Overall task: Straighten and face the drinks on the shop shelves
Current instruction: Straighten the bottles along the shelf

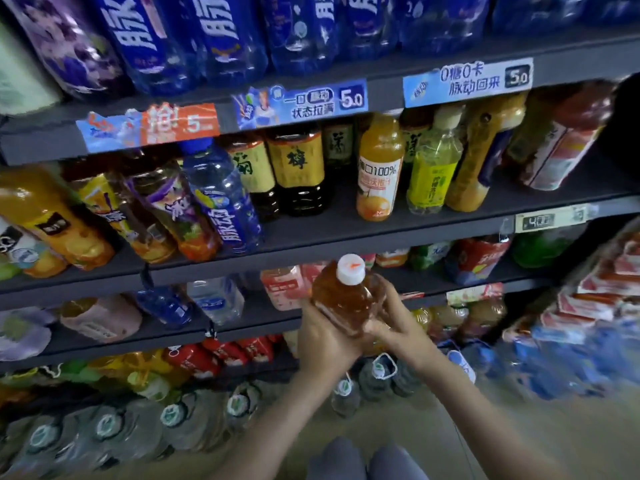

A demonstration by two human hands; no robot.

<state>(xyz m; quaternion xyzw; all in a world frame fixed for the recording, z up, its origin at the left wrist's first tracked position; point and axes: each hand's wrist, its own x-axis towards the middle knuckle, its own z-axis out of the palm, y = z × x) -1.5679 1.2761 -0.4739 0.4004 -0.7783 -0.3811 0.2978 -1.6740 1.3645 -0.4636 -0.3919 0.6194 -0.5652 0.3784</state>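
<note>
An amber tea bottle (348,299) with a white cap is held upright in front of the shelves, below the middle shelf (346,233). My left hand (323,341) grips its lower body from the left and underneath. My right hand (394,320) wraps round its right side, fingers curled on the plastic. On the middle shelf stand an orange juice bottle (379,171), a yellow-green bottle (433,168), dark tea bottles (298,171) and a leaning blue bottle (221,199).
Large blue bottles (221,36) fill the top shelf above price tags (301,102). Lower shelves hold pink, red and clear bottles. Packs of water bottles (104,427) sit on the floor at the left, and stacked cases (595,306) crowd the right. My knees show at the bottom edge.
</note>
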